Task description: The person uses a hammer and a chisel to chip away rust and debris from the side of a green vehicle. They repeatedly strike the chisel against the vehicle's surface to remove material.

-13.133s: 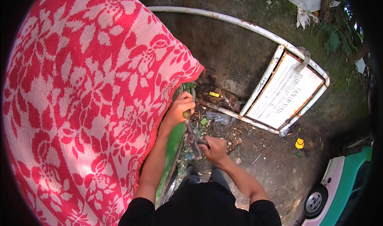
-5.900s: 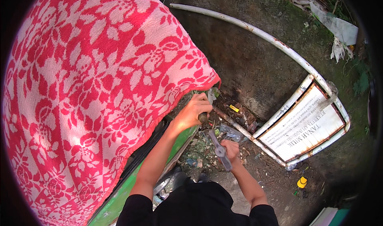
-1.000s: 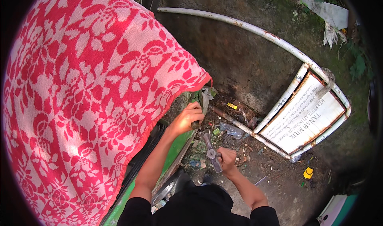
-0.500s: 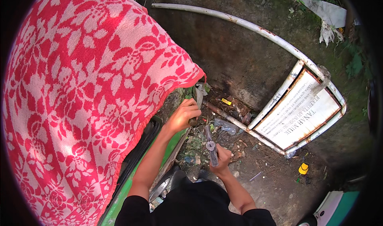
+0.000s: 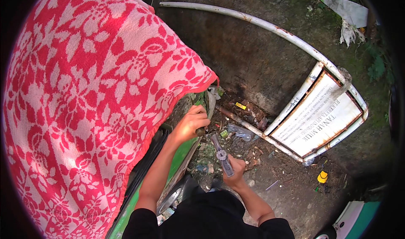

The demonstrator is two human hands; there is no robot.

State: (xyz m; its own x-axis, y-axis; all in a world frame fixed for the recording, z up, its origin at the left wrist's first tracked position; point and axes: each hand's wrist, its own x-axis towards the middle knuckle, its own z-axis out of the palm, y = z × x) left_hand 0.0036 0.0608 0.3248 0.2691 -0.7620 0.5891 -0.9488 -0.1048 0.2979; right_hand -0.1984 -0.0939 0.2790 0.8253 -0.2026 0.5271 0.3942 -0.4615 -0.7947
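Note:
My left hand (image 5: 192, 123) is closed at the far end of a green panel (image 5: 179, 156). A short, dull brown, round-ended piece (image 5: 200, 131) sticks out below its fingers; the rest is hidden in the grip, so I cannot tell its kind. In my right hand (image 5: 235, 169) is a hammer (image 5: 222, 155), its grey metal head uppermost and its handle mostly hidden beneath. One end of the head points toward the brown piece, with a gap between them. A red and pink floral cloth (image 5: 93, 91) drapes over the green panel's left side.
A white, rusty pipe frame (image 5: 270, 25) with a white sign panel (image 5: 322, 116) leans by a dark, mossy wall (image 5: 236, 57). Clear plastic (image 5: 240, 132), leaves and litter lie on the dirt floor. A yellow scrap (image 5: 322, 177) lies at right, near a white and green vehicle part (image 5: 358, 218).
The hammer has tilted and shifted slightly left, its head's end now closer to the brown piece. My left hand has moved a little left and stays closed on the piece.

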